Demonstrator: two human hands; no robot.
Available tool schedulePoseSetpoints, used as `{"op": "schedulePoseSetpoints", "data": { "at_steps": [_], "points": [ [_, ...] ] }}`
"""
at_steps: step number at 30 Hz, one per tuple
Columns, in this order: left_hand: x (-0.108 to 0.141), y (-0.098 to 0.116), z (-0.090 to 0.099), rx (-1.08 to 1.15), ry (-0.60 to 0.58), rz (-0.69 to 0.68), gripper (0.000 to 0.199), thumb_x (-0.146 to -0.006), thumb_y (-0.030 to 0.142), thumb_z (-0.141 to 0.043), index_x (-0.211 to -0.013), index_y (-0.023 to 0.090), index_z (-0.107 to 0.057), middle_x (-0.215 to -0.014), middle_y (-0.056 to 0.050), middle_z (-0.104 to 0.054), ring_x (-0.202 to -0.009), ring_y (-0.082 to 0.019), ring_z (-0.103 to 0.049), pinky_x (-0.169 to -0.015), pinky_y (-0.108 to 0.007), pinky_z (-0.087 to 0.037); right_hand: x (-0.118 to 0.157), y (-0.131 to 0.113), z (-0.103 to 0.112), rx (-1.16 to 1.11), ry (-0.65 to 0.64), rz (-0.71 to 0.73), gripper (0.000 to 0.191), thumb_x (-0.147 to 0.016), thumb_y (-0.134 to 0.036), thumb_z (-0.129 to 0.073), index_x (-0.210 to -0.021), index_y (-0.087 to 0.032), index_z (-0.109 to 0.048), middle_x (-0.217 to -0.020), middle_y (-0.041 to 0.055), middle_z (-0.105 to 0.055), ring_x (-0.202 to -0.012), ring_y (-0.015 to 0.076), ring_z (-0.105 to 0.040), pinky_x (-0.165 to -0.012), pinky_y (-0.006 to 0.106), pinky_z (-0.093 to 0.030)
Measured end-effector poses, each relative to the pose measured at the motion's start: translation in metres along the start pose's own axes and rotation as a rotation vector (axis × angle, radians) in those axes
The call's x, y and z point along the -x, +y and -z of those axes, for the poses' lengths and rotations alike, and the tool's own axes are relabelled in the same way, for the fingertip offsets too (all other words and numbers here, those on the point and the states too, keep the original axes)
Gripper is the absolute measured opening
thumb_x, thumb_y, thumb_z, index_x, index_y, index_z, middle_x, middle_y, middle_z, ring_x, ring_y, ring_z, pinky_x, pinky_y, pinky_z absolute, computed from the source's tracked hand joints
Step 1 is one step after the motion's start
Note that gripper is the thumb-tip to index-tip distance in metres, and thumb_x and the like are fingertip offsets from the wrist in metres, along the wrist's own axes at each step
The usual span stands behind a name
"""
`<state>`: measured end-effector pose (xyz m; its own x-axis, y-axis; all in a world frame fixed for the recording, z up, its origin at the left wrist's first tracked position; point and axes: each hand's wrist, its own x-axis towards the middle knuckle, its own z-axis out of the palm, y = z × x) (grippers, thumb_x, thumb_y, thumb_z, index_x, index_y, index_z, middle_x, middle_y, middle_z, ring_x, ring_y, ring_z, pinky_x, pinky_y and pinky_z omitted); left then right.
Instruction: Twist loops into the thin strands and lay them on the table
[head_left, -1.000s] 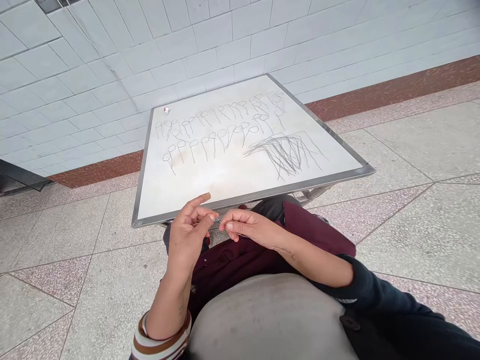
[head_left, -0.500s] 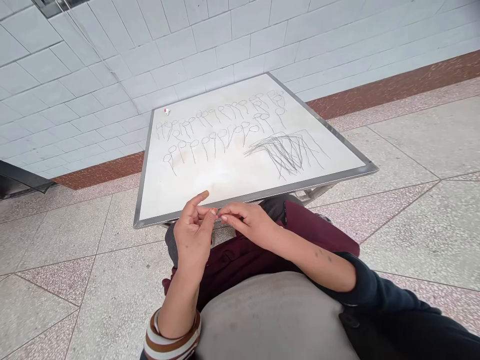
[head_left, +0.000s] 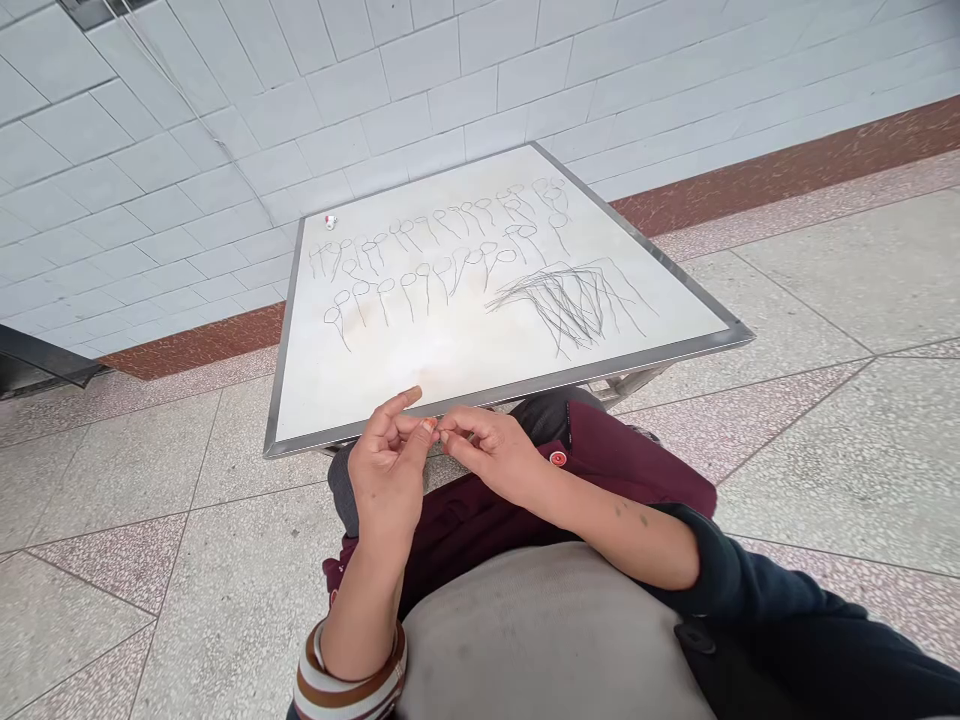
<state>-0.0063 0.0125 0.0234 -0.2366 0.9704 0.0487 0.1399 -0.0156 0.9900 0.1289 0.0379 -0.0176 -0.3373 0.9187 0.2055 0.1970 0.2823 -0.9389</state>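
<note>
My left hand point(head_left: 386, 465) and my right hand point(head_left: 499, 450) meet at the near edge of a white-topped table point(head_left: 450, 350), just above my lap. Thumb and fingers of each are pinched together, fingertips almost touching. Whatever lies between them is too thin or small to make out. One left finger sticks out, with a tan covering on its tip; the left thumb shows orange at the nail. Beyond the hands, a loose bundle of thin dark strands point(head_left: 574, 300) spreads over the right of the tabletop. Several strands tied into loops with tails point(head_left: 429, 290) lie in rows behind.
A small red-and-white object point(head_left: 331, 222) sits at the table's far left corner. Grey metal edging point(head_left: 645, 355) frames the top. Behind stands a tiled wall point(head_left: 420, 90); a maroon garment point(head_left: 637, 460) covers my lap. Speckled stone floor point(head_left: 247, 560) surrounds the table.
My right forearm has shifted slightly, and a red button on the maroon garment now shows beside the wrist. Both hands keep their pinch at nearly the same spot. The strands have not moved.
</note>
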Motion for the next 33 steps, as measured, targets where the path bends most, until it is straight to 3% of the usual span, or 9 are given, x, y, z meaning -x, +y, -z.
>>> {"op": "schedulePoseSetpoints", "data": {
  "at_steps": [15,21,29,33],
  "points": [
    [0.004,0.004,0.002,0.03,0.02,0.0,0.034,-0.079,0.025,-0.069,-0.113,0.021,-0.067,-0.076,0.001,-0.072,-0.076,-0.015,-0.068,-0.083,-0.032,-0.054,0.003,-0.002,0.0,-0.142,-0.032,-0.024,0.012,-0.088,-0.02,-0.049,-0.083,-0.02,-0.06,-0.077,-0.0012,-0.062,-0.07,0.0115,-0.053,-0.066,0.023,-0.041],
    [0.006,0.006,0.001,0.01,0.025,-0.011,0.035,-0.079,0.026,-0.069,-0.114,0.021,-0.067,-0.077,0.0,-0.071,-0.08,-0.016,-0.068,-0.086,-0.034,-0.053,0.004,-0.003,-0.001,-0.258,-0.065,-0.106,0.012,-0.088,-0.023,-0.049,-0.081,-0.019,-0.058,-0.077,-0.0009,-0.058,-0.068,0.0108,-0.052,-0.059,0.021,-0.043],
    [0.001,0.008,0.009,0.009,0.069,-0.036,0.036,-0.078,0.028,-0.071,-0.114,0.021,-0.066,-0.074,0.002,-0.07,-0.08,-0.015,-0.068,-0.079,-0.028,-0.054,0.006,0.001,0.002,-0.275,-0.141,-0.077,0.016,-0.093,-0.022,-0.044,-0.097,-0.019,-0.06,-0.086,0.0017,-0.064,-0.076,0.0112,-0.058,-0.07,0.024,-0.049],
    [-0.002,0.009,0.012,-0.024,0.006,-0.009,0.043,-0.079,0.031,-0.07,-0.12,0.021,-0.062,-0.081,-0.001,-0.072,-0.08,-0.016,-0.068,-0.075,-0.028,-0.053,0.006,0.001,0.003,-0.247,-0.13,-0.095,0.017,-0.092,-0.021,-0.045,-0.095,-0.019,-0.061,-0.083,0.0015,-0.064,-0.072,0.011,-0.057,-0.067,0.024,-0.048]
  ]
}}
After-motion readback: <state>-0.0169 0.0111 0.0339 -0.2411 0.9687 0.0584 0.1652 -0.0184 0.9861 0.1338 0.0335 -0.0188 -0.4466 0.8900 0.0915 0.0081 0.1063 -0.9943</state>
